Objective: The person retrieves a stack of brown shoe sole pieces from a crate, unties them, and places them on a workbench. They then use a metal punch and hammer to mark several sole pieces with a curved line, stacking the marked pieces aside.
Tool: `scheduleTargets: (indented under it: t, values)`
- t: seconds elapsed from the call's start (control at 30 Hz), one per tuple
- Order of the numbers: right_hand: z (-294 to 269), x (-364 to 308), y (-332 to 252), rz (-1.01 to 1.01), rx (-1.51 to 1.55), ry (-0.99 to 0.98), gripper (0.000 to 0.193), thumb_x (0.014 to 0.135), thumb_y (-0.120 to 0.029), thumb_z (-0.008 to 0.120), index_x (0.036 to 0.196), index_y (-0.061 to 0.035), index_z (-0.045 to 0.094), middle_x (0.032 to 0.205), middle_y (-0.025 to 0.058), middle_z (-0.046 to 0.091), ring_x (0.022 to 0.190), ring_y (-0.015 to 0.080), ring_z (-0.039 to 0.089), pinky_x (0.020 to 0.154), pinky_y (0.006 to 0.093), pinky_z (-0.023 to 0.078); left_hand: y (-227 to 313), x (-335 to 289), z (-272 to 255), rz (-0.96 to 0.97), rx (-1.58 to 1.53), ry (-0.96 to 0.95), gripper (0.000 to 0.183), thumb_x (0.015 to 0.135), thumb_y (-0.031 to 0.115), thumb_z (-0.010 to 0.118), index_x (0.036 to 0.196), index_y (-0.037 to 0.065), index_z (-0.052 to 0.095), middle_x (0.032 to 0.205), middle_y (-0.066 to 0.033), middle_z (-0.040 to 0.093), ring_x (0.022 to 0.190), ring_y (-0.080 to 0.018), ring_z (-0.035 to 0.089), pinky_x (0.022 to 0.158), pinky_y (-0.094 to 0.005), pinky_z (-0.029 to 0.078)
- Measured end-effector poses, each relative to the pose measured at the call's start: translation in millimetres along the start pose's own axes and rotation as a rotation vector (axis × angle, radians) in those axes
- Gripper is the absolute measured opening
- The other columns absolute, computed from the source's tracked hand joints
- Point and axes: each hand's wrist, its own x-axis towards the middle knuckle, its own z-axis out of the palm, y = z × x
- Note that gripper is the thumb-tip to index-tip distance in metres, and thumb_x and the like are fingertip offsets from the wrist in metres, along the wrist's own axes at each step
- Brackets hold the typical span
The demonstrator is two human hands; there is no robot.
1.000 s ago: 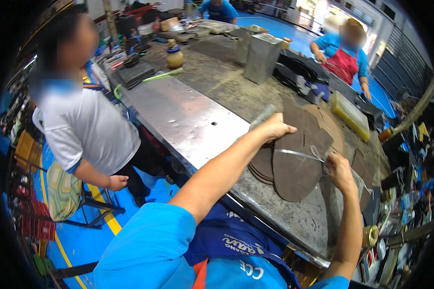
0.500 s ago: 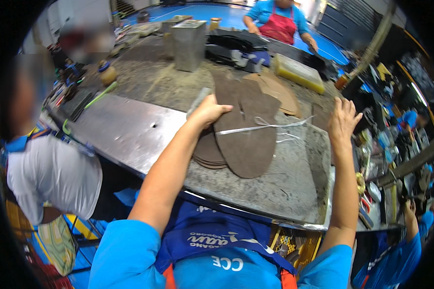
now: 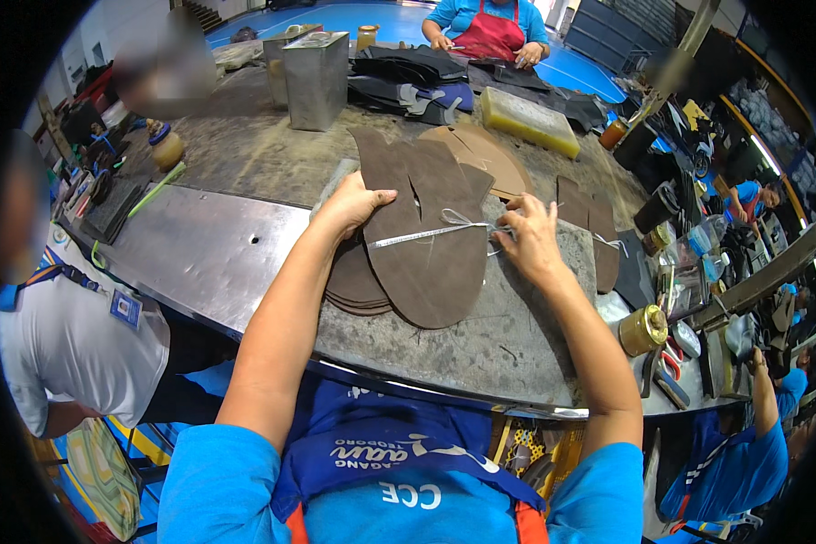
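Observation:
My left hand grips the left edge of a bundle of dark brown leather-like cut pieces, its thumb on top and its other fingers mostly hidden. The top piece has a rounded lower end and a slit in its upper part. A thin white tie string runs across the bundle, with a loop at its right side. There my right hand closes its thumb and fingers around the loose string ends. More brown pieces lie stacked under the bundle's left edge.
Tan cut pieces lie behind the bundle, and another tied brown bundle lies to the right. Farther back are a metal tin, dark scraps and a yellowish block. Jars and scissors crowd the right edge. Co-workers stand around.
My right hand has come left from the raised, open position to the string ends and closed on them. My left hand keeps its grip on the bundle. The view has shifted slightly.

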Motion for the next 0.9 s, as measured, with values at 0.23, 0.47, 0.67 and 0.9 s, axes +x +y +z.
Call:
scheduleTargets:
  t: [0.23,0.47,0.67,0.9]
  values:
    - [-17,-1,13,-0.368,-0.162,0.039,0.004,0.068,-0.007,0.055,0.071,-0.0089,0.052,0.08,0.005,0.05,0.105,0.0238,0.048,0.099,0.0612,0.018,-4,4,-1,-0.011,0.027,0.019,0.037,0.077,-0.002,0.06,0.113,-0.002,0.051,0.102,-0.0121,0.06,0.088,-0.0198,0.058,0.077,-0.03,0.046]
    - [-88,-53,136,0.079,-0.43,0.233,0.01,0.067,-0.004,0.056,0.076,-0.0096,0.055,0.083,0.0049,0.056,0.09,0.0235,0.054,0.088,0.0481,0.03,2,-2,1,-0.008,-0.02,0.053,0.032,0.078,0.004,0.061,0.109,0.0,0.052,0.095,-0.0116,0.06,0.08,-0.0188,0.057,0.064,-0.0303,0.046]
    - [-146,-74,172,0.908,-0.5,-0.331,0.023,0.083,-0.023,0.052,0.104,-0.0218,0.06,0.108,0.0003,0.058,0.11,0.0252,0.049,0.094,0.0688,0.015,4,0,5,-0.09,0.118,0.091,0.024,0.08,0.015,0.061,0.098,0.004,0.049,0.071,-0.0045,0.055,0.049,-0.0095,0.042,0.037,-0.0232,0.025]
    - [-41,-17,0,-0.205,0.141,0.076,0.047,0.073,-0.034,0.065,0.109,-0.0068,0.054,0.119,0.0143,0.048,0.119,0.0341,0.035,0.097,0.0474,0.029,6,3,14,-0.019,0.13,0.218,0.03,0.078,0.018,0.064,0.095,0.0,0.048,0.072,-0.0079,0.056,0.049,-0.0147,0.05,0.037,-0.0262,0.035]
